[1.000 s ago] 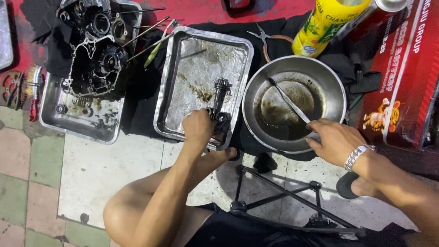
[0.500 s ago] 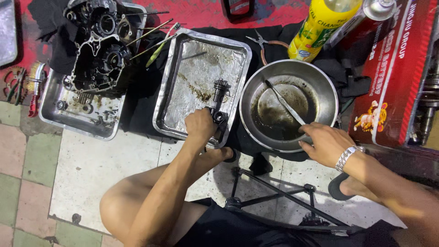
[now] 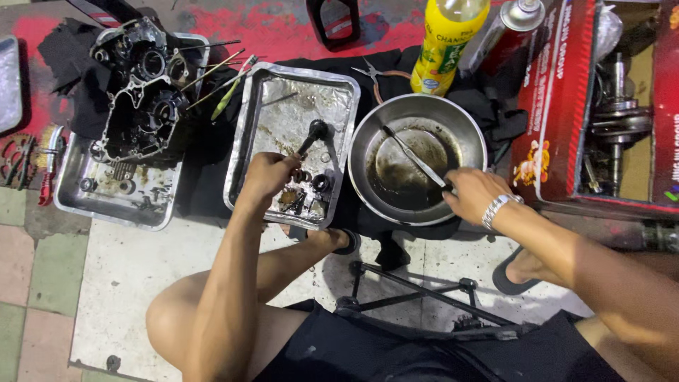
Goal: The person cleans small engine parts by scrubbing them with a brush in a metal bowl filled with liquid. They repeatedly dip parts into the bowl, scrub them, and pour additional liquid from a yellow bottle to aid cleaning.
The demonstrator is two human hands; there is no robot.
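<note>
The centre tray (image 3: 279,106) lay at mid-frame, holding small parts (image 3: 305,194) at its lower right. The bowl (image 3: 368,152) sat directly right of it, a tool (image 3: 414,157) resting inside. The engine casing (image 3: 138,92) occupied a second tray (image 3: 78,201) at upper left. The bottle (image 3: 442,42) stood above the bowl; the box (image 3: 559,99) lay at right.

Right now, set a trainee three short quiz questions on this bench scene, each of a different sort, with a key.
1. True or false: the left hand holds a dark shaft over the middle tray.
2. Which does the right hand grip? A) pliers B) a brush in the bowl C) the yellow bottle
3. Fill in: the engine case sits on the ___ tray.

Key: 1 true; 2 B, the brush; 3 left.
</note>
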